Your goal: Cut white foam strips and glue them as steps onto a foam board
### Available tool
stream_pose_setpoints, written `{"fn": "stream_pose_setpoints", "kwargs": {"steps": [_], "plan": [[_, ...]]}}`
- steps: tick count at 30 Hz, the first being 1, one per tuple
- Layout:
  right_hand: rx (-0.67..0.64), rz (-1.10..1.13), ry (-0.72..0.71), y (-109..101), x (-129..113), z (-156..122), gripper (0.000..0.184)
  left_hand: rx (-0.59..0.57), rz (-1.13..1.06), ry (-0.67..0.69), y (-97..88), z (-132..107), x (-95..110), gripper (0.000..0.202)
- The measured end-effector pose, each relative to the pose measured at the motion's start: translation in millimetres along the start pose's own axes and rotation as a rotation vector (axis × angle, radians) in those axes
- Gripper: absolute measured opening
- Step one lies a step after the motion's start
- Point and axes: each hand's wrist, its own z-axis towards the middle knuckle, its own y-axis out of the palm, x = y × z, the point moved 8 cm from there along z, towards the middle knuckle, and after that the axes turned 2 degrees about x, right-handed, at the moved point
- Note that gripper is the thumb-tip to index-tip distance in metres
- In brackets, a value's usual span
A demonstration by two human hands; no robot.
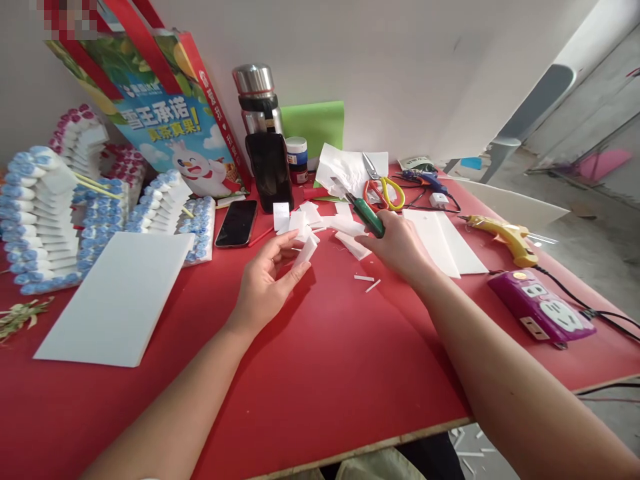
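Observation:
My left hand (267,283) is closed, pinching a small white foam board strip (307,251) between thumb and fingers above the red table. In my right hand (400,248) is a green-handled craft knife (367,215), its blade pointing up and away to the left. Between and beyond the hands lies a loose pile of cut white pieces (345,225). Two thin white offcuts (364,277) rest on the table just below the knife hand.
Left: a thick white board (113,300) and blue-and-white cotton-swab models (43,220). Behind: phone (237,223), upright black phone (269,170), steel flask (254,87), yellow-and-red-handled scissors (393,193). Right: white sheets (440,243), yellow glue gun (505,240), purple power strip (543,307) with cables.

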Motion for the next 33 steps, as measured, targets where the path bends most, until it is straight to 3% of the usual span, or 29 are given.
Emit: {"fn": "stream_pose_setpoints", "kwargs": {"steps": [5, 8, 11, 16, 20, 25, 29, 33], "plan": [[-0.255, 0.397, -0.058, 13, -21, -15, 0.03, 0.134, -0.101, -0.024, -18.6, 3, -7, 0.043], [-0.335, 0.407, -0.072, 21, -24, -21, 0.032, 0.178, -0.109, 0.006, -25.7, 4, -6, 0.035], [-0.381, 0.394, -0.098, 27, -25, -23, 0.029, 0.125, -0.015, 0.046, -19.9, 2, -1, 0.036], [-0.524, 0.541, -0.009, 38, -29, -32, 0.03, -0.053, 0.246, 0.21, 4.3, -7, 11, 0.038], [-0.563, 0.86, 0.031, 41, -42, -37, 0.034, -0.067, 0.426, 0.266, 9.2, -10, 15, 0.037], [-0.576, 1.244, 0.175, 49, -45, -38, 0.044, 0.001, 0.375, 0.222, 3.1, -9, 13, 0.04], [-0.57, 1.178, 0.135, 52, -49, -42, 0.034, 0.055, 0.375, 0.24, 2.9, -11, 12, 0.043], [-0.39, 1.014, 0.081, 44, -52, -45, 0.036, 0.072, 0.417, 0.249, 8.7, -15, 13, 0.042]]}}
